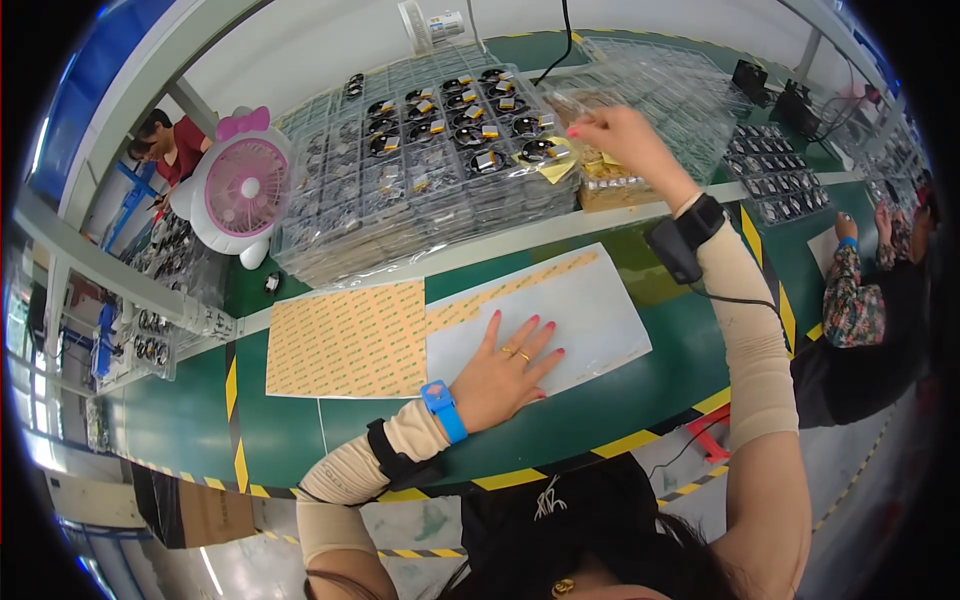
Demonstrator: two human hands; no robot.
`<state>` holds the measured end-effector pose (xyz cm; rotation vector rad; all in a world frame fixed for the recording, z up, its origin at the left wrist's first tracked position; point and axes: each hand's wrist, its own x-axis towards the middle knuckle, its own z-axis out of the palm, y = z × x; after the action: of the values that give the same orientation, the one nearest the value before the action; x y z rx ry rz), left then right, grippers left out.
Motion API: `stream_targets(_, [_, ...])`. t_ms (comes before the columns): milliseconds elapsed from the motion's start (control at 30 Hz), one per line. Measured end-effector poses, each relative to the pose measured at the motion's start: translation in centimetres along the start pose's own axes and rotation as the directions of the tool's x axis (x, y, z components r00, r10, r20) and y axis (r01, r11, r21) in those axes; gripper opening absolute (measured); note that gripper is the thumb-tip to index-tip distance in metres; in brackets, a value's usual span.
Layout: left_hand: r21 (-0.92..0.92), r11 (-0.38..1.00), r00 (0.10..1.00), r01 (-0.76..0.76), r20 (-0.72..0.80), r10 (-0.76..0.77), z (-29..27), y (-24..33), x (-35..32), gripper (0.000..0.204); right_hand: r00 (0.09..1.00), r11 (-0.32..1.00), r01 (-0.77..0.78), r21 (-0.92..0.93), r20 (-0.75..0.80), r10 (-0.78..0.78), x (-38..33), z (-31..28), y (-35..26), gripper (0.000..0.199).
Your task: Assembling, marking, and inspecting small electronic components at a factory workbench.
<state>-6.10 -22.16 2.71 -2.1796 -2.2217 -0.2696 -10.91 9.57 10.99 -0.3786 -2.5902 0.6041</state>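
My left hand (506, 366) lies flat with fingers spread on a white backing sheet (590, 300) on the green table. A tan adhesive sheet (345, 340) lies to its left, and a tan strip (520, 288) crosses the white sheet. My right hand (622, 135) reaches far forward, fingers pinched on a small yellowish piece (555, 160) at the edge of a stack of clear trays (420, 190) holding round black parts. Both forearms wear beige sleeves; a black device is strapped to the right wrist (685, 240).
A pink and white desk fan (240, 190) stands at the left of the trays. A small cardboard box (612, 190) sits under my right hand. More clear trays (680, 100) lie behind. A person (860, 300) works on the right, another person (165, 145) at far left.
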Motion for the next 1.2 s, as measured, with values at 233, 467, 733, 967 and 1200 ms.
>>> stream_targets(233, [-0.206, 0.978, 0.989, 0.024, -0.14, -0.054, -0.3, 1.5, -1.6, 0.047, 0.992, 0.993, 0.116, -0.012, 0.05, -0.115, -0.8, 1.7, -1.5, 0.029])
stream_targets(467, [-0.378, 0.926, 0.93, 0.013, -0.335, -0.149, 0.5, 0.1, -1.6, 0.039, 0.994, 0.964, 0.104, -0.243, -0.013, -0.11, -0.8, 2.9, -3.6, 0.03])
stream_targets(733, [-0.626, 0.771, 0.841, 0.119, -0.349, -0.413, 1.5, -0.7, -2.3, 0.027, 0.969, 0.953, -0.035, -0.299, 0.223, 0.106, 1.8, 2.7, -3.2, 0.032])
stream_targets(967, [-0.65, 0.745, 0.816, 0.146, -0.346, -0.463, 1.9, -1.1, -2.6, 0.025, 0.996, 0.997, 0.072, -0.014, 0.052, -0.072, 0.5, 3.0, -1.7, 0.03])
stream_targets(1200, [-0.67, 0.721, 0.815, 0.176, -0.312, -0.488, 1.9, -1.1, -3.1, 0.025, 0.997, 0.984, 0.082, 0.155, -0.025, -0.079, -0.3, 4.0, -2.1, 0.03])
